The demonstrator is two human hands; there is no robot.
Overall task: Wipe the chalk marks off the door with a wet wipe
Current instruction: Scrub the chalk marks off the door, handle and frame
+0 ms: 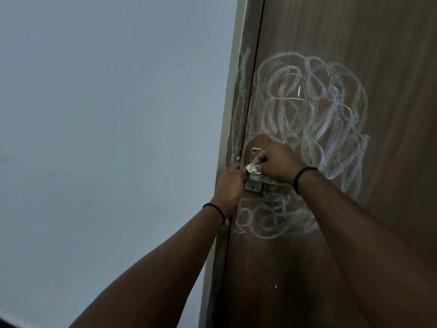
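Wet wipe bunched against the lock plate, chalk scribbles all around.

The crumpled wet wipe [324, 169] sits pinched in the curled fingers of the right hand [279, 165], pressed to the metal lock plate [254, 183] on the brown door [354, 31]. The left hand [230, 185] covers the plate's left edge, fingers curled there; whether it grips anything is hard to tell. Chalk marks [307, 102] loop above and below the plate, whose middle is hidden by both hands.
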